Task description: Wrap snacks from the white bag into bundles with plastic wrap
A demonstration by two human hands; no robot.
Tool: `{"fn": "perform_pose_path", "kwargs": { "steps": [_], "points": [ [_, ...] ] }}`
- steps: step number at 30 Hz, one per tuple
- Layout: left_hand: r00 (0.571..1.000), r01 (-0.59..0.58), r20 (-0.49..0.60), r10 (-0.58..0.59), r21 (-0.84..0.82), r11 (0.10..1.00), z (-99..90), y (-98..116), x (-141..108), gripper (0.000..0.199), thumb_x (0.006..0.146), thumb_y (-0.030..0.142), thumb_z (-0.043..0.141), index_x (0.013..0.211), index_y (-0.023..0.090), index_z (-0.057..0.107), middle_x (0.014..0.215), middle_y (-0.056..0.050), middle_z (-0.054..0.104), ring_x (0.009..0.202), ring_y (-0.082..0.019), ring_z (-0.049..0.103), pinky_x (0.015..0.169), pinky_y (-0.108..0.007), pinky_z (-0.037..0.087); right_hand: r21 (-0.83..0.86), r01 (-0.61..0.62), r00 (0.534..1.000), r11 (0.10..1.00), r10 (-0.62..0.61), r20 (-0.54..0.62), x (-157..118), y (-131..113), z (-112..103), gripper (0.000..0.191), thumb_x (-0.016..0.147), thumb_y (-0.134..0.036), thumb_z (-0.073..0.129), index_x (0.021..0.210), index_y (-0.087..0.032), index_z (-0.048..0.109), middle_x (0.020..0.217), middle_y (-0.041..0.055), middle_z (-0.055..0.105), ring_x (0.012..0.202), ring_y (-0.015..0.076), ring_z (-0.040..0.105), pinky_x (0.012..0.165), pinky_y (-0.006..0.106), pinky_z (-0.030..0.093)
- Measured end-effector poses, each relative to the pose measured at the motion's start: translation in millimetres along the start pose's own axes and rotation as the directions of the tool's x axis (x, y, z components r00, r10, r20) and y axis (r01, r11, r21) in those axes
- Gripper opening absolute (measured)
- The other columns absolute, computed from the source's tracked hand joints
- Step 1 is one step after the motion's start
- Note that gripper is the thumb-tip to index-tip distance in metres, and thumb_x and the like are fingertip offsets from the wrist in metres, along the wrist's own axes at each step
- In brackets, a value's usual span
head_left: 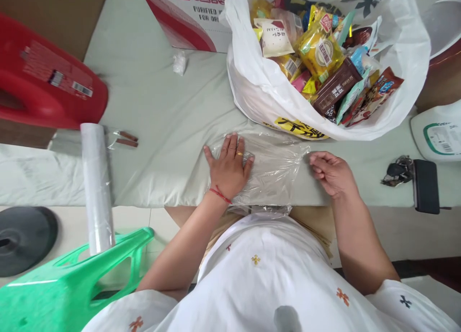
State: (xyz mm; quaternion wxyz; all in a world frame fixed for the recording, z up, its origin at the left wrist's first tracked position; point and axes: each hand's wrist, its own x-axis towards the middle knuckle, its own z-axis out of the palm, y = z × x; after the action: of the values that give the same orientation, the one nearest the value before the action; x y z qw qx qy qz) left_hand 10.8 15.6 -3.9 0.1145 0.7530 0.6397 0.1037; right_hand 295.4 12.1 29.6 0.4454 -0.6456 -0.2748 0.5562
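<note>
A sheet of clear plastic film [272, 171] lies wrinkled on the cloth-covered table, and its near end hangs over the front edge. My left hand [228, 166] presses flat on the film's left part, palm down, fingers spread. Just beyond the right edge of the film is my right hand [333, 171], its fingers curled together in a pinch. Whether a bit of film sits between those fingertips cannot be made out. Beyond the film stands a white plastic bag [259, 87], wide open and filled with packaged snacks [320, 53].
A roll of film [96, 188] leans between the table and a green stool [68, 284]. A red jug [46, 77] stands at the left, a printed carton [196, 22] behind. On the right are keys [398, 171], a dark phone [426, 185] and a white bottle [437, 133].
</note>
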Motion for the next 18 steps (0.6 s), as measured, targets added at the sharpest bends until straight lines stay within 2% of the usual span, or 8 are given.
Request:
{"fn": "perform_pose_path", "kwargs": {
  "steps": [2, 4, 7, 10, 14, 18],
  "points": [
    [1.0, 0.0, 0.001, 0.0, 0.006, 1.0, 0.3, 0.0, 0.1, 0.065, 0.112, 0.048, 0.031, 0.169, 0.018, 0.037, 0.176, -0.017, 0.03, 0.166, -0.033, 0.028, 0.128, -0.079, -0.005, -0.055, 0.012, 0.998, 0.998, -0.015, -0.059, -2.5, 0.6, -5.4, 0.052, 0.048, -0.05, 0.102, 0.079, -0.018, 0.073, 0.073, -0.0001, 0.063, 0.052, 0.0051, 0.04, 0.041, 0.02, 0.022],
    [1.0, 0.002, -0.001, -0.002, 0.01, 1.0, 0.1, 0.2, 0.4, 0.064, 0.111, 0.048, 0.031, 0.169, 0.019, 0.037, 0.176, -0.016, 0.03, 0.166, -0.033, 0.028, 0.129, -0.079, -0.004, -0.154, -0.011, 0.998, 0.988, 0.001, -0.064, -7.6, 2.3, -2.0, 0.056, 0.055, -0.059, 0.097, 0.086, -0.018, 0.075, 0.074, 0.0003, 0.064, 0.051, 0.0061, 0.04, 0.041, 0.022, 0.022],
    [1.0, 0.008, 0.001, -0.008, 0.012, 1.0, -0.8, 0.9, 0.9, 0.064, 0.111, 0.048, 0.032, 0.168, 0.021, 0.038, 0.176, -0.016, 0.031, 0.166, -0.033, 0.029, 0.129, -0.078, -0.003, -0.3, -0.057, 0.998, 0.952, 0.061, 0.004, -16.0, 6.1, 11.1, 0.059, 0.058, -0.065, 0.093, 0.089, -0.018, 0.076, 0.068, -0.0023, 0.06, 0.051, 0.0068, 0.036, 0.044, 0.024, 0.023],
    [1.0, 0.011, 0.006, -0.012, 0.011, 1.0, -1.1, 1.0, 1.1, 0.064, 0.111, 0.048, 0.032, 0.168, 0.02, 0.038, 0.176, -0.016, 0.031, 0.166, -0.033, 0.029, 0.129, -0.079, -0.004, -0.391, -0.048, 0.992, 0.919, 0.091, 0.092, -20.7, 10.9, 17.9, 0.055, 0.057, -0.065, 0.092, 0.074, -0.017, 0.072, 0.062, -0.0036, 0.055, 0.055, 0.0074, 0.036, 0.049, 0.025, 0.026],
    [1.0, 0.009, -0.002, -0.009, 0.005, 1.0, 0.0, 0.1, 0.7, 0.065, 0.111, 0.05, 0.032, 0.168, 0.019, 0.038, 0.176, -0.017, 0.031, 0.166, -0.032, 0.028, 0.129, -0.078, -0.006, -0.336, -0.027, 0.991, 0.941, 0.068, 0.111, -25.8, 14.5, 11.0, 0.052, 0.061, -0.063, 0.091, 0.076, -0.018, 0.071, 0.062, -0.0053, 0.052, 0.054, 0.0067, 0.035, 0.048, 0.024, 0.024],
    [1.0, 0.011, -0.004, -0.011, -0.004, 1.0, -0.2, 0.0, 0.4, 0.067, 0.11, 0.052, 0.034, 0.168, 0.019, 0.038, 0.176, -0.018, 0.032, 0.166, -0.034, 0.029, 0.129, -0.078, -0.005, -0.253, -0.079, 0.984, 0.964, 0.116, 0.135, -37.4, 11.4, 5.9, 0.052, 0.062, -0.062, 0.093, 0.079, -0.019, 0.07, 0.061, -0.0061, 0.049, 0.051, 0.0062, 0.034, 0.044, 0.023, 0.022]
  ]
}}
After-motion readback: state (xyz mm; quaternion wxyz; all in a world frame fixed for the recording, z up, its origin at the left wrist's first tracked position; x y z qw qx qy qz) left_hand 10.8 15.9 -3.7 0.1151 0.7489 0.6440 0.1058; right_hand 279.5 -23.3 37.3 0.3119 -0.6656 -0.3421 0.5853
